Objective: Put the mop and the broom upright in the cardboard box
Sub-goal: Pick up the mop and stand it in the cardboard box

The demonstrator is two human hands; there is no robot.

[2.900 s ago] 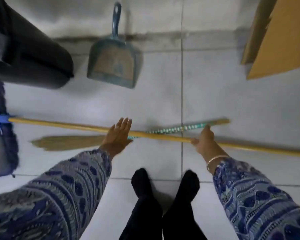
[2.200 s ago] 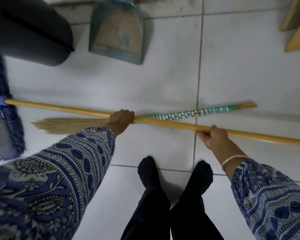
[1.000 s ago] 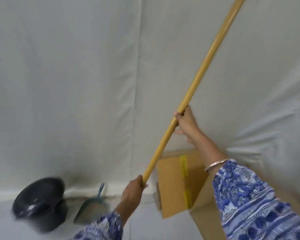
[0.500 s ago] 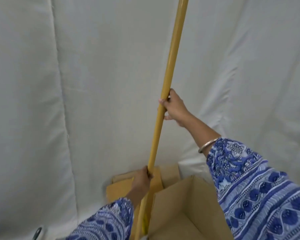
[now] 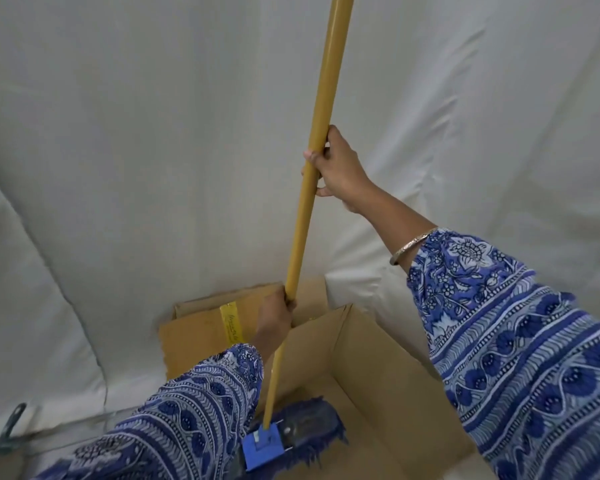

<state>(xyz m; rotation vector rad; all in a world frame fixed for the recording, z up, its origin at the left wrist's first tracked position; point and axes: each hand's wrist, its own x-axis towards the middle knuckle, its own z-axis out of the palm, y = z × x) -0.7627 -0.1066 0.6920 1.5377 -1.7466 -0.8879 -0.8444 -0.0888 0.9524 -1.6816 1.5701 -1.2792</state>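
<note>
Far left, low: a dark teal handle [image 5: 13, 419] against the white backdrop, the rest of that item out of view; not part of my job.

Left-centre: my left hand [image 5: 274, 322], fingers wrapped tight around the lower part of the mop [image 5: 312, 188] handle, just above the box rim. My patterned sleeve covers the forearm below it.

Centre: the mop itself. A long yellow pole, near upright and leaning slightly to the right at the top, which runs out of view. At the foot, a blue clamp joins it to a flat head [image 5: 305, 429] with dark blue fringe. The head sits low inside the cardboard box [image 5: 388, 372], near the left wall; I cannot tell whether it rests on the bottom.

Handling, as I judge it: pole stiff, smooth, possibly slick, so a full wrap grip suits it. Weight sits at the head, and the fringe is soft and may drag on cardboard. Two holds set well apart steer it best.

Right-centre: my right hand [image 5: 336, 166], closed around the pole higher up, thumb on the near side.

Right: box flaps stand open.

Broom: not in view, not yet boxed.
</note>
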